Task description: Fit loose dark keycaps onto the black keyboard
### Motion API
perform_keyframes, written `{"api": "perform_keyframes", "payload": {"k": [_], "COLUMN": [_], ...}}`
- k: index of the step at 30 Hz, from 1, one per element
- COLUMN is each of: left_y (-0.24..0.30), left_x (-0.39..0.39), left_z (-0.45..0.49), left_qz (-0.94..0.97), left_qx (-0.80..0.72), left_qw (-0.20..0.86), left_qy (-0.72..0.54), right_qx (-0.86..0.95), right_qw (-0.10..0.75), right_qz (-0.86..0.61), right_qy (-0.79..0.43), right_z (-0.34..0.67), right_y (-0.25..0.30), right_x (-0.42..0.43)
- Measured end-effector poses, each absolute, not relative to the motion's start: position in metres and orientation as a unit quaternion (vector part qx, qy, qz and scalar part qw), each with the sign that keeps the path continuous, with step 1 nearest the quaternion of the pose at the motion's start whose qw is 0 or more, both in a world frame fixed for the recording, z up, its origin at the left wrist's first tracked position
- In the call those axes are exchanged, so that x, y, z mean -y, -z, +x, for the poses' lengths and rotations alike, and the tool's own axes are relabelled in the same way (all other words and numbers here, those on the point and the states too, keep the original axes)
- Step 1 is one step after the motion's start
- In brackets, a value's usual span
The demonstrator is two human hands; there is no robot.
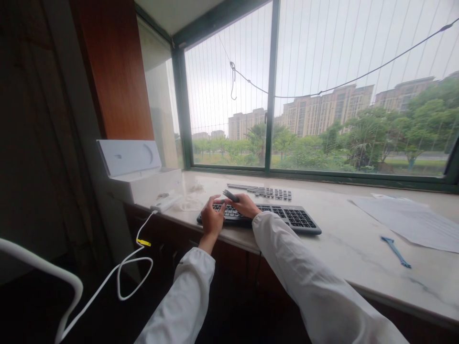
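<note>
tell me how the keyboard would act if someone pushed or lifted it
The keyboard would probably stay stiff when lifted, since its long case looks straight. It seems unlikely to roll or tip, being low and flat on the counter. Pushed, it might slide, as the counter looks smooth.

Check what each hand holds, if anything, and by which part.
Right hand: a dark, slim tool, held by the portion inside the hand; its other end juts free. Left hand: at the keyboard; can't tell whether it pinches anything.
</note>
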State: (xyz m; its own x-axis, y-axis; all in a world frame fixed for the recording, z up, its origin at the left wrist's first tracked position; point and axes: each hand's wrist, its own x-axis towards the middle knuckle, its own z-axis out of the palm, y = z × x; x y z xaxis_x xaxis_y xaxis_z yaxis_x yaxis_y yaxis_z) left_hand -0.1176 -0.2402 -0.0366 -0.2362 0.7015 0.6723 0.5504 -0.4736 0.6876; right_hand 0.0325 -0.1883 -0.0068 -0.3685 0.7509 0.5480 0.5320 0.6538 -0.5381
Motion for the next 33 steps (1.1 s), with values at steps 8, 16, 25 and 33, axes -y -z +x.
{"api": "perform_keyframes", "payload": {"k": [8, 16, 25, 33], "left_y": [0.035, 0.040, 0.036, 0.022], "left_x": [0.237, 0.233, 0.238, 0.222], "left_z": [-0.116, -0.116, -0.117, -0.113], "left_qz": [0.623, 0.635, 0.639, 0.679], "left_qx": [-0.520, -0.502, -0.518, -0.523], "left_qw": [-0.009, -0.016, 0.026, 0.184], "left_qy": [-0.584, -0.587, -0.568, -0.481], "right_qx": [0.807, 0.778, 0.639, 0.611], "right_qw": [0.395, 0.253, 0.192, 0.242], "right_qz": [-0.434, -0.564, -0.726, -0.743], "right_qy": [-0.067, 0.110, 0.166, 0.124], "right_z": [0.034, 0.115, 0.274, 0.283], "right_y": [0.006, -0.030, -0.005, -0.005], "right_x": [0.193, 0.220, 0.245, 0.239]}}
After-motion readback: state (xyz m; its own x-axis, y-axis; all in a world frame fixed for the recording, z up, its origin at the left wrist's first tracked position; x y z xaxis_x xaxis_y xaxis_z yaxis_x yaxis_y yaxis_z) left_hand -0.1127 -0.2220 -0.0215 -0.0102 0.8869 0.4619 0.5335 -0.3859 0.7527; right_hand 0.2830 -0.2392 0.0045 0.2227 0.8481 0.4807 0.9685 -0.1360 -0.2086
